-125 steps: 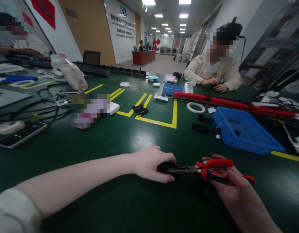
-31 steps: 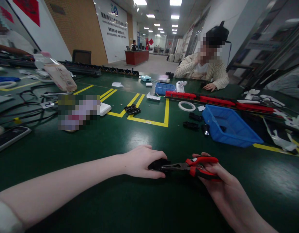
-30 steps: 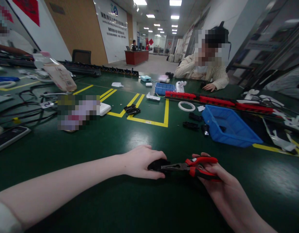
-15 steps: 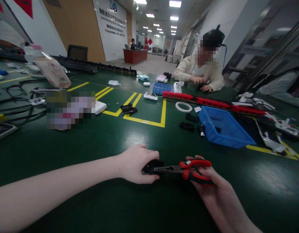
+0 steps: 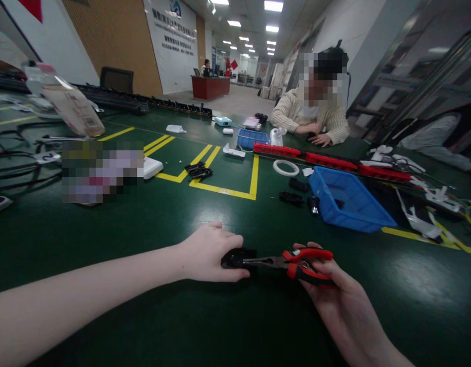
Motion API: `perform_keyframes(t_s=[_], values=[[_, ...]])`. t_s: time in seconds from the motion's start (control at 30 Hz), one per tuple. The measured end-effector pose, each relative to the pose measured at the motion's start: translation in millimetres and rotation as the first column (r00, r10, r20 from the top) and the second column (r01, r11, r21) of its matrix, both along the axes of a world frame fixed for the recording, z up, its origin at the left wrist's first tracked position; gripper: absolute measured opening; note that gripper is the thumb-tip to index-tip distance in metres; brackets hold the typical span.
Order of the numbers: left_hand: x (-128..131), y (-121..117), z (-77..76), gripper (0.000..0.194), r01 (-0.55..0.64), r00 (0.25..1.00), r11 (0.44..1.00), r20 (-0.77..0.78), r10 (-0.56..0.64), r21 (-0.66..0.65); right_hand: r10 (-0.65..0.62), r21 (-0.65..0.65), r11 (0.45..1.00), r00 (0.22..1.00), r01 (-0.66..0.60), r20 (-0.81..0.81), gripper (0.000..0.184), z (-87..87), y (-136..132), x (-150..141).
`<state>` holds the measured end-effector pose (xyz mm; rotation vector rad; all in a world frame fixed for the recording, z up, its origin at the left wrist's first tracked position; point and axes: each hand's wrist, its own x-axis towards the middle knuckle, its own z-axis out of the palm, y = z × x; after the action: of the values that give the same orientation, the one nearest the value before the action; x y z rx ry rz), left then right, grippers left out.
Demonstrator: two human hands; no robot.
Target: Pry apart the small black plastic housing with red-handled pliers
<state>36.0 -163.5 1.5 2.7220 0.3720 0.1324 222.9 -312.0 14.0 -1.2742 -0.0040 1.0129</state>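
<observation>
My left hand [image 5: 210, 253] rests on the green table [image 5: 151, 239], fingers wrapped round a small black part [image 5: 237, 256], most of which is hidden under the palm. My right hand [image 5: 330, 290] grips the red-and-black handles of a pair of long-nose pliers [image 5: 296, 262]. The pliers' dark jaws point left and meet the black part at my left fingertips.
A blue bin [image 5: 348, 201] sits at the right, with small black parts [image 5: 292, 196] beside it and a white tape ring [image 5: 285, 167] beyond. Yellow floor-tape lines [image 5: 227, 191] mark the table. A long red strip [image 5: 330, 160] runs in front of a seated person [image 5: 315, 120]. Cables [image 5: 17, 163] lie left.
Both hands have stayed together on the black part and pliers. The view has drifted, so everything sits slightly further left in the picture. The person opposite has shifted their hands.
</observation>
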Motion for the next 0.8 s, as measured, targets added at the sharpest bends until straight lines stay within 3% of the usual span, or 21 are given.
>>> perform_keyframes(t_s=[0.33, 0.8], values=[[0.4, 3.1, -3.1, 0.037, 0.040, 0.999, 0.998, 0.004, -0.040, 0.039, -0.006, -0.021, 1.000, 0.998, 0.005, -0.066, 0.057, -10.3, -2.6, 8.8], [0.3, 3.0, -3.7, 0.038, 0.052, 0.999, 0.998, 0.001, -0.052, 0.039, 0.009, -0.024, 1.000, 0.999, -0.007, 0.050, 0.039, 6.3, 0.8, -5.7]])
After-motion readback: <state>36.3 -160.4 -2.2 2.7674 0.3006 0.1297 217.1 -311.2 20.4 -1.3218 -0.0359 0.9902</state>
